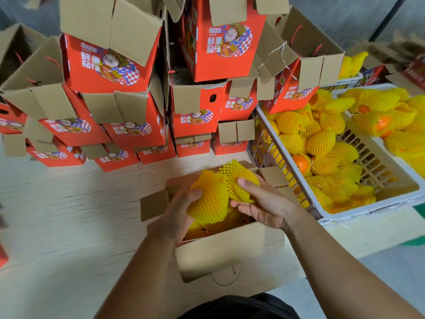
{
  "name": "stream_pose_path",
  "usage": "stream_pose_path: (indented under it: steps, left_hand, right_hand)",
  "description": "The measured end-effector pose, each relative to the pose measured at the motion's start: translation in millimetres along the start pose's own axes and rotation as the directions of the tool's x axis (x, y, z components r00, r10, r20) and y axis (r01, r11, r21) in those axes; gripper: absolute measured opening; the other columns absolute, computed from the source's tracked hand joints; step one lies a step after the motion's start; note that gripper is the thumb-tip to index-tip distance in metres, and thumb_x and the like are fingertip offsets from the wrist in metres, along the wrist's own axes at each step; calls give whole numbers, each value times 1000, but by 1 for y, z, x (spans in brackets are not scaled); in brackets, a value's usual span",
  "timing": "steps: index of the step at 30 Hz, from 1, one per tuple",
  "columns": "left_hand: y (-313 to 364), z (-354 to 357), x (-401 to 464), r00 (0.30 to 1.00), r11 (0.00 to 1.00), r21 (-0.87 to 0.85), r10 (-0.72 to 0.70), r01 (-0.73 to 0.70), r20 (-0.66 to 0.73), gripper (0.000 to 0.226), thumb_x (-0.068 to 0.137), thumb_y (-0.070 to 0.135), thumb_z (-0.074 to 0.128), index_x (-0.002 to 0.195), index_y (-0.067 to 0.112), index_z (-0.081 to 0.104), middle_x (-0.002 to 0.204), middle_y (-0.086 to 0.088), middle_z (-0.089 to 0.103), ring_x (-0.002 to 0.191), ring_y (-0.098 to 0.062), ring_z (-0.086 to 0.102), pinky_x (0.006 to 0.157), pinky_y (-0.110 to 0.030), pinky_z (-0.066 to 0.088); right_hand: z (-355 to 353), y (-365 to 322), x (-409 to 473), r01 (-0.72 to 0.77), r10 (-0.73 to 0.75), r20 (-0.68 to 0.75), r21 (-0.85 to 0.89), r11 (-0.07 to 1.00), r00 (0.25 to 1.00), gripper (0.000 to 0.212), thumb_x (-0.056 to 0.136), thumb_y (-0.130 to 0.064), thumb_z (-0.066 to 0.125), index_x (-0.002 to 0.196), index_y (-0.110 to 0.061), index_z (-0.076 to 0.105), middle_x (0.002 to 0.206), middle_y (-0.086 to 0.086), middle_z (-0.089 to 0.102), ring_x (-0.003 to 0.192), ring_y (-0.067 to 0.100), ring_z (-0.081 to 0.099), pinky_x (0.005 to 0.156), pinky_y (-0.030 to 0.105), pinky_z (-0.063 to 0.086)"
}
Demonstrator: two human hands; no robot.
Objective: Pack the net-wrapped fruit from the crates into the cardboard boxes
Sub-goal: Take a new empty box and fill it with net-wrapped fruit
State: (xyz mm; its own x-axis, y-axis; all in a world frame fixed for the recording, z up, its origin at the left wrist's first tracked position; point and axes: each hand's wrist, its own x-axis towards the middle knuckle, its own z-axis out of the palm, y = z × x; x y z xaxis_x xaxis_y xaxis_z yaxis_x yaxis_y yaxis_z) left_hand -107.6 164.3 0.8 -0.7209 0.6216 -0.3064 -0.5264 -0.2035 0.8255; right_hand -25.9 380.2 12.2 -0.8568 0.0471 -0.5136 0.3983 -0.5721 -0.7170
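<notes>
An open cardboard box (230, 249) stands on the table right in front of me, with yellow net-wrapped fruit inside. My left hand (179, 210) grips one net-wrapped fruit (211, 201) over the box opening. My right hand (259, 201) holds a second net-wrapped fruit (239, 176) beside it, thumb on top. The two fruits touch each other just above the box. A white plastic crate (368, 208) full of net-wrapped fruit (322, 143) sits to the right of the box.
Stacks of red printed boxes (138, 130) with open cardboard flaps rise behind the open box. A second white crate (379, 141) of netted fruit lies at the far right, overlapping the first. Bare wooden tabletop (69, 215) spreads to the left.
</notes>
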Motion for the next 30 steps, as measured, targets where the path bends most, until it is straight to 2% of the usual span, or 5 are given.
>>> stream_pose_path:
  steps: [7,12,21,25,30]
  left_hand:
    - [-16,-8,13,976,990,128,86,-61,-202,20,90,31,72,105,43,77,105,24,76,103,-8,72,78,-32,60]
    - [-26,-6,15,932,971,200,-50,129,-358,79,57,63,86,127,41,57,123,9,70,107,-13,70,87,-41,58]
    - [-28,12,24,903,831,450,-133,327,-409,68,73,57,83,123,29,47,112,4,60,98,-18,65,89,-44,60]
    - [-19,-4,29,872,621,704,66,345,-485,59,86,52,73,128,28,39,125,-6,54,102,-27,59,88,-36,44]
    - [-29,-1,36,870,213,848,-207,486,-447,76,96,49,64,156,30,22,157,-19,26,136,-40,44,102,-38,41]
  right_hand:
    - [-9,1,8,149,-150,-10,160,976,989,72,86,11,68,144,-28,50,137,22,62,119,42,66,97,50,57]
    - [-17,12,13,163,-151,-174,57,985,973,72,84,15,65,136,-34,55,125,15,68,108,32,72,78,37,62]
    - [-21,24,15,108,-123,-194,-85,990,973,67,75,2,78,128,-34,57,118,14,71,98,30,73,72,37,60]
    - [-28,17,13,98,-57,-201,200,975,978,42,96,-23,67,136,-18,55,128,19,69,103,31,73,78,38,63]
    - [-26,17,21,67,-28,-305,120,991,952,29,105,-26,47,132,-18,57,122,19,69,96,31,71,76,44,61]
